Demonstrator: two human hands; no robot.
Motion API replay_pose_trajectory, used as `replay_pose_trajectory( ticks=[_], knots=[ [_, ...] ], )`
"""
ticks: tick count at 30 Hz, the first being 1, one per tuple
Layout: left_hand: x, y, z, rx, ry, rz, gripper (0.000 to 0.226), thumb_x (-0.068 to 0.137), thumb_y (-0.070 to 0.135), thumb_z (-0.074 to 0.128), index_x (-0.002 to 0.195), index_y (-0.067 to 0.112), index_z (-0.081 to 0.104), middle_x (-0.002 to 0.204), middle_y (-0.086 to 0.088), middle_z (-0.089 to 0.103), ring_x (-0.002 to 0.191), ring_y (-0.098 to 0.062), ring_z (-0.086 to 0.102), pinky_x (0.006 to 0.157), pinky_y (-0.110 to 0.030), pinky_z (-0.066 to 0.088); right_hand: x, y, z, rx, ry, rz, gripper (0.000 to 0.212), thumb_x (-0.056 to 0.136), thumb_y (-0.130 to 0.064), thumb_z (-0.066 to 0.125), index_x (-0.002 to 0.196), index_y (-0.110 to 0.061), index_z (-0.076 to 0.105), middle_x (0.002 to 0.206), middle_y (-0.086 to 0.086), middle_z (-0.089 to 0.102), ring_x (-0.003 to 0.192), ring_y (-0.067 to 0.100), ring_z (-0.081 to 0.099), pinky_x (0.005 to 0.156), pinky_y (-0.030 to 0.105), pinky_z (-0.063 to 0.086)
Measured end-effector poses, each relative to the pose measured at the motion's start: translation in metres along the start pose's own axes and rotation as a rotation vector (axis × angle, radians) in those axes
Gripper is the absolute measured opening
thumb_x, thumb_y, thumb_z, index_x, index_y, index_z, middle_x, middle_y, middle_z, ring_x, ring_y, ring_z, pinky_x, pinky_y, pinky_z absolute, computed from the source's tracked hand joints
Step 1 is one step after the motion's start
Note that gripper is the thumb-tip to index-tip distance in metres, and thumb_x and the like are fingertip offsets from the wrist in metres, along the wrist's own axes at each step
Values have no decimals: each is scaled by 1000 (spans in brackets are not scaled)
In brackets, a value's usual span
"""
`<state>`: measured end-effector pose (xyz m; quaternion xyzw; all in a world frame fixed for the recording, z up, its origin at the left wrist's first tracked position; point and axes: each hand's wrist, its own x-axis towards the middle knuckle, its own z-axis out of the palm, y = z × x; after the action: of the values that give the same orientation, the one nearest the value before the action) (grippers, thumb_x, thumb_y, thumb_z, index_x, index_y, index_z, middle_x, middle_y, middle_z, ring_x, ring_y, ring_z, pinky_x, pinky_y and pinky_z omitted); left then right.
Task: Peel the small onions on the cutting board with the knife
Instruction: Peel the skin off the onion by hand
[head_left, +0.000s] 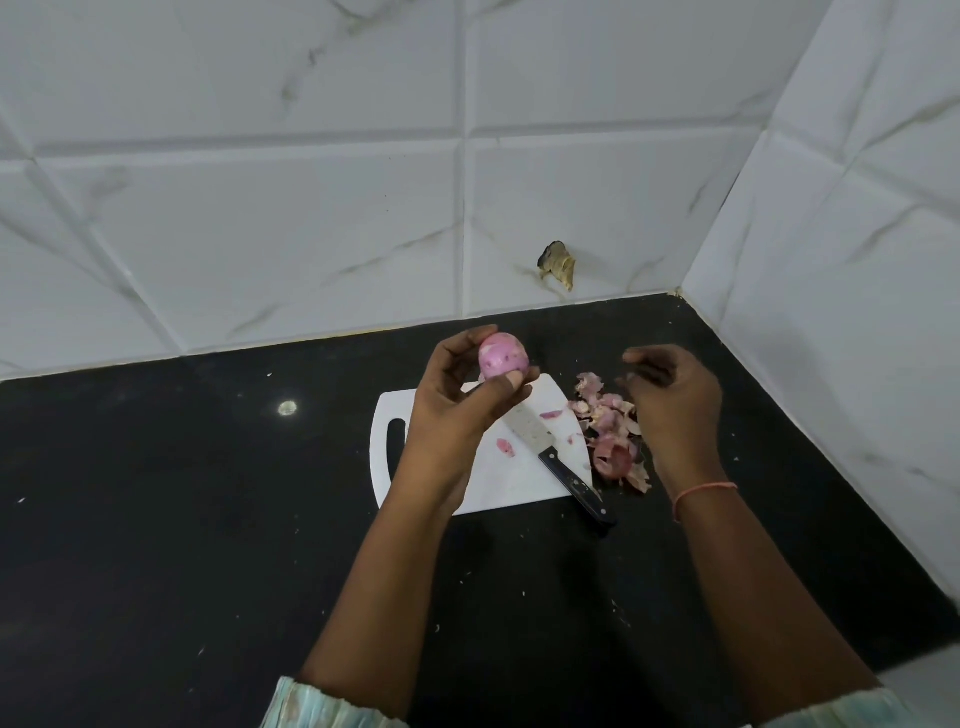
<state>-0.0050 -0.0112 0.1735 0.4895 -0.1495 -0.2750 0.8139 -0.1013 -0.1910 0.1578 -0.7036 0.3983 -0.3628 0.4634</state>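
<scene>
My left hand (457, 400) holds a small peeled pink onion (503, 358) between thumb and fingertips, raised above the white cutting board (498, 483). The knife (556, 457) lies on the board untouched, its blade pointing up-left and its black handle reaching off the board's lower right corner. My right hand (670, 400) hovers over a heap of onion skins (613, 431) just right of the board, fingers loosely curled; whether it holds a scrap of skin is unclear. A couple of small skin bits lie on the board.
The board sits on a black counter (208, 519) speckled with crumbs. White marble-look tiled walls (311, 208) meet in a corner at the back right. A chipped hole (558, 265) shows in the back wall tile.
</scene>
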Motion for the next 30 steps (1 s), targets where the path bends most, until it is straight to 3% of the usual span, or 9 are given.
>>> replay_pose_trajectory(
  ticks=[2, 3, 6, 8, 11, 16, 20, 26, 30],
  knots=[
    [-1, 0, 6, -97, 6, -82, 40, 87, 1, 69, 125, 8, 57, 123, -19, 66, 102, -38, 71, 87, -36, 59, 0, 1, -4, -91, -74, -2, 28, 94, -1, 54, 102, -24, 67, 107, -6, 69, 74, -9, 59, 68, 11, 52],
    [-1, 1, 9, -144, 16, -126, 40, 90, 5, 66, 128, 4, 54, 119, -19, 68, 101, -39, 71, 85, -35, 60, -3, -2, -4, -85, -94, -22, 26, 96, -4, 51, 104, -23, 68, 108, -6, 68, 69, -11, 58, 62, 9, 48],
    [1, -2, 17, -236, 49, -216, 45, 96, 17, 60, 132, -6, 47, 110, -21, 71, 99, -39, 72, 81, -33, 61, -19, -16, 0, 58, -160, -161, 18, 96, -16, 59, 112, -18, 67, 110, -8, 68, 92, -7, 63, 72, 12, 52],
    [2, -5, 23, -262, 56, -251, 42, 99, 21, 57, 128, -9, 49, 107, -21, 71, 99, -37, 72, 83, -34, 61, -29, -26, 5, 132, -296, -274, 25, 91, -20, 67, 116, -16, 66, 111, -7, 68, 102, 3, 64, 75, 16, 54],
    [1, -3, 33, -253, 92, -282, 66, 89, 34, 64, 133, -13, 49, 115, -25, 70, 102, -32, 72, 82, -30, 61, -35, -34, 10, 14, -441, -497, 36, 84, -25, 75, 118, -18, 65, 112, -12, 65, 104, 8, 63, 83, 24, 54],
    [5, -4, 45, -203, 125, -256, 80, 83, 45, 63, 135, -13, 47, 120, -26, 68, 107, -32, 70, 86, -32, 60, -22, -33, 4, 102, -416, -464, 30, 83, -23, 77, 112, -17, 68, 103, -11, 69, 97, 10, 65, 81, 27, 54],
    [6, -6, 52, -229, 166, -218, 77, 85, 35, 66, 137, -16, 41, 118, -25, 68, 101, -29, 72, 83, -31, 60, -11, -27, 0, 135, -417, -529, 25, 84, -17, 75, 108, -12, 71, 104, -3, 71, 98, 13, 67, 83, 35, 57],
    [6, -12, 66, -393, 217, -287, 35, 98, 22, 56, 119, -7, 56, 115, -27, 66, 90, -30, 73, 82, -33, 62, -5, -19, -2, 155, -273, -583, 7, 84, -7, 74, 90, -4, 72, 94, 3, 67, 90, 10, 65, 80, 21, 55],
    [3, -17, 73, -292, 242, -293, 33, 97, 33, 57, 107, 1, 63, 98, -16, 70, 85, -22, 71, 74, -28, 61, -4, -17, -3, 133, -280, -606, 6, 84, -4, 74, 89, -5, 72, 89, 1, 67, 86, 6, 64, 77, 15, 51]
  ],
)
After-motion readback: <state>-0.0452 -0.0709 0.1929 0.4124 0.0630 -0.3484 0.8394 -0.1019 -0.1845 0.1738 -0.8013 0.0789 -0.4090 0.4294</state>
